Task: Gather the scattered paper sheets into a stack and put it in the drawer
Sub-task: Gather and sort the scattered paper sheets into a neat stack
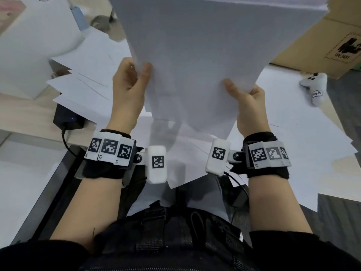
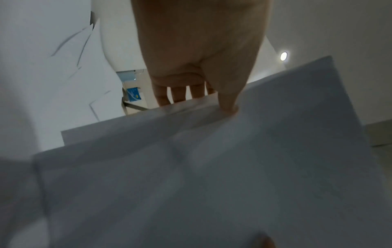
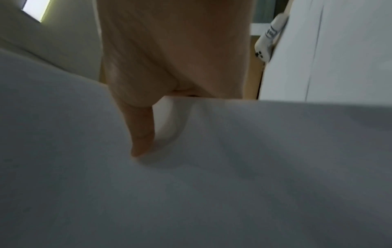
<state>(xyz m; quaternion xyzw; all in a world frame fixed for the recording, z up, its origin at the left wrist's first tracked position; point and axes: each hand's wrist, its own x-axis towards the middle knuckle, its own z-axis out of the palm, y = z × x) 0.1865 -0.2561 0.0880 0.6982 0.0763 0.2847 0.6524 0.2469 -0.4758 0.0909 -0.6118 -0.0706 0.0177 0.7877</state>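
Observation:
A stack of white paper sheets [image 1: 195, 55] stands lifted and tilted above the table, held at its two near corners. My left hand [image 1: 130, 83] pinches the left edge, thumb on the near face and fingers behind; the left wrist view shows that thumb on the stack [image 2: 212, 167]. My right hand [image 1: 246, 102] grips the right edge the same way, its thumb pressed on the paper [image 3: 212, 167]. More loose sheets [image 1: 84, 81] lie fanned on the table at the left, and others [image 1: 293, 133] lie under and right of the stack. No drawer is in view.
A white box [image 1: 35, 42] stands at the back left. A black device [image 1: 68, 118] with a blue light and cable sits by the left table edge. A cardboard box [image 1: 322, 42] is at the back right, with a white game controller [image 1: 314, 85] beside it.

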